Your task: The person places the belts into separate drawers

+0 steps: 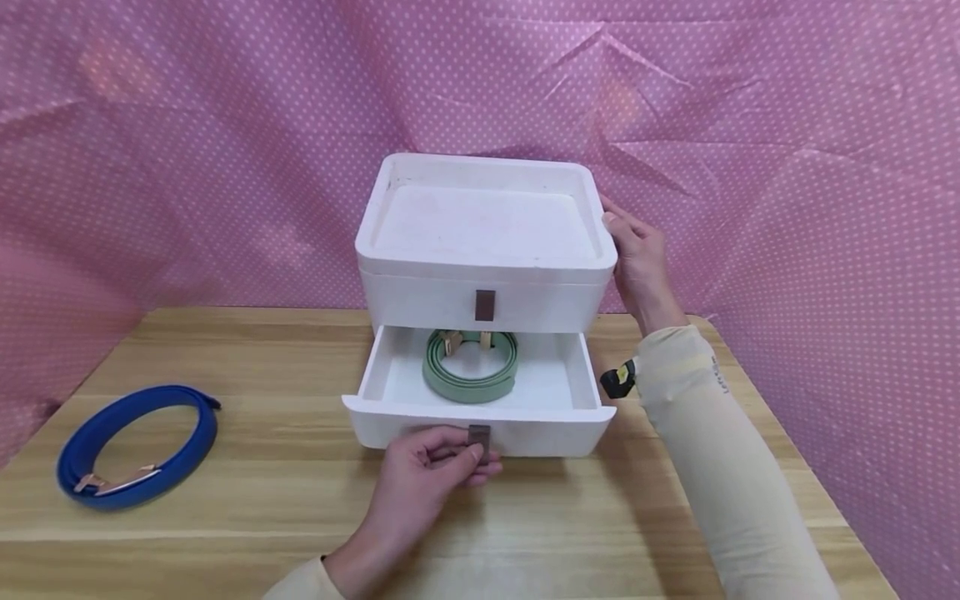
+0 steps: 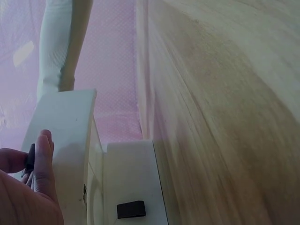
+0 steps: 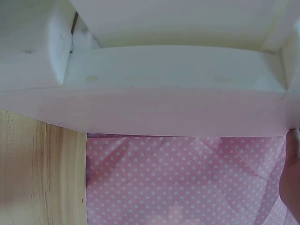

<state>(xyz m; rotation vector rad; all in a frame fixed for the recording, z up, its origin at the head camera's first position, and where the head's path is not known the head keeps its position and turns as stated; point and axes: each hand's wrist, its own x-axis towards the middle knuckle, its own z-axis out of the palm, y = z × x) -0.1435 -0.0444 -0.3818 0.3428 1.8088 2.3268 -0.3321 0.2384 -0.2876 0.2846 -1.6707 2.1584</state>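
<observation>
A white two-drawer organizer [image 1: 486, 300] stands on the table with its lower drawer [image 1: 543, 379] pulled out. Inside that drawer lies a coiled green belt [image 1: 469, 389] with gold-coloured buckle parts. My left hand [image 1: 420, 475] pinches the lower drawer's dark brown pull tab [image 1: 478, 435] between thumb and fingers; the left wrist view shows the tab [image 2: 30, 158] in this pinch. At the organizer's right side rests my right hand [image 1: 637, 258], thumb near the top rim and fingers partly hidden along the side. The right wrist view catches only its edge against the white wall [image 3: 187, 110].
A coiled blue belt [image 1: 135, 446] with a gold-coloured buckle lies at the left of the wooden table [image 1: 285, 500]. The organizer's upper drawer, with its own brown tab [image 1: 485, 305], is closed below a shallow top tray [image 1: 480, 221]. Pink dotted cloth [image 1: 262, 150] hangs behind and beside the table.
</observation>
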